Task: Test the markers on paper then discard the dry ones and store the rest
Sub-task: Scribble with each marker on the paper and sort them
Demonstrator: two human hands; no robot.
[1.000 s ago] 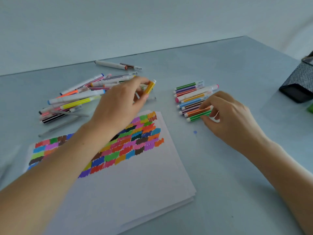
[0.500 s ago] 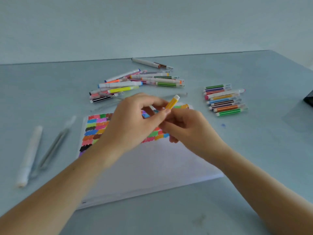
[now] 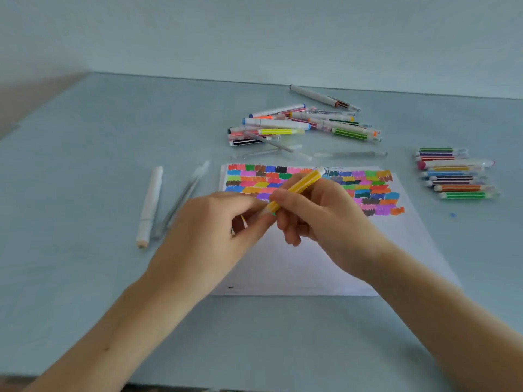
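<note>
We observe both hands meeting over the paper (image 3: 297,267), which lies flat on the grey-blue table (image 3: 85,165). The right hand (image 3: 325,219) has its fingers curled round the barrel of a yellow marker (image 3: 297,188), which tilts with its white end up and away from us. The left hand (image 3: 215,230) pinches the marker's lower end between thumb and fingertips; whether that is the cap or the tip we cannot tell, since the fingers cover it.

The far part of the paper carries rows of coloured test swatches (image 3: 311,185).

We see no container in this view; the markers lie in groups directly on the table. Beyond the paper we note a loose heap of markers (image 3: 300,125), crossing one another. To the right, well apart from the heap, a tidy row of markers (image 3: 455,174) lies side by side, just beside the paper's right edge. To the left of the paper lie a white marker (image 3: 150,205) and, near it, some thin grey pens (image 3: 181,202), their number unclear.
</note>
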